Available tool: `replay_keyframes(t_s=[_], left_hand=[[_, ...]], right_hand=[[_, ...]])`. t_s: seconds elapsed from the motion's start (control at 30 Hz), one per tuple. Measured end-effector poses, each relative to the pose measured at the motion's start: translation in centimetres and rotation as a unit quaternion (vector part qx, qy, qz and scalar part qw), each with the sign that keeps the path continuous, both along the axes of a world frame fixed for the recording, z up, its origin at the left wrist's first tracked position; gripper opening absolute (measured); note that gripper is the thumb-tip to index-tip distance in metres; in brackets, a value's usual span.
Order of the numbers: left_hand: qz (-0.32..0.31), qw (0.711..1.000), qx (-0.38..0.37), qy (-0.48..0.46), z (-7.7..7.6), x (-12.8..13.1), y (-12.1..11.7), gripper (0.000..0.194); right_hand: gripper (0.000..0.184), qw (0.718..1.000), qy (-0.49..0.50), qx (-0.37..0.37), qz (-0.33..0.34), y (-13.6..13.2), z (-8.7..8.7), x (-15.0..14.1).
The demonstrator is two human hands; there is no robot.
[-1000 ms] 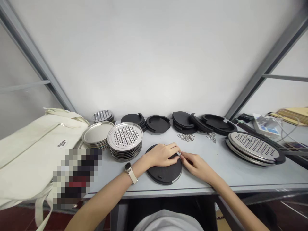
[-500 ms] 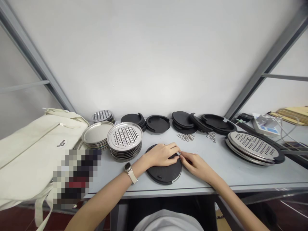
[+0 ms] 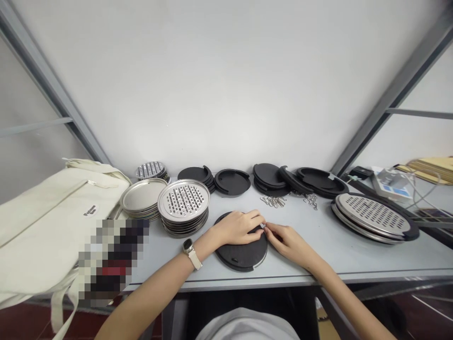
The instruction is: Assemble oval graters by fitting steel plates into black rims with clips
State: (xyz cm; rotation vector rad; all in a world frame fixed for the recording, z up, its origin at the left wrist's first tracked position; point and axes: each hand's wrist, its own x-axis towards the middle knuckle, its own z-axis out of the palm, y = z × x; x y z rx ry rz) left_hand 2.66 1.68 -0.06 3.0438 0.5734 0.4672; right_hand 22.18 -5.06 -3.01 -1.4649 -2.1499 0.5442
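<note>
A round black plastic holder lies flat near the table's front edge. My left hand rests across its top, closed on it, with thumb and fingertips by the right rim. At that same rim my right hand pinches a small shiny metal piece; the fingers hide most of it, so its kind does not show. Left of the holder stands a stack of round metal grater plates. Behind the hands lie loose metal wire clips.
Plain round metal plates are piled at left, beside a cream cloth bag. More black holders line the wall. Assembled graters lie stacked at right, before a white device with cables. Grey metal posts frame the table.
</note>
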Motion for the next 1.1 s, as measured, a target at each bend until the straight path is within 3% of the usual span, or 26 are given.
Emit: replay_keyframes(t_s=[1.1], left_hand=[[0.003, 1.0, -0.022, 0.001, 0.16, -0.01, -0.03, 0.021]], right_hand=[[0.024, 1.0, -0.003, 0.005, 0.009, -0.27, 0.33, 0.03]])
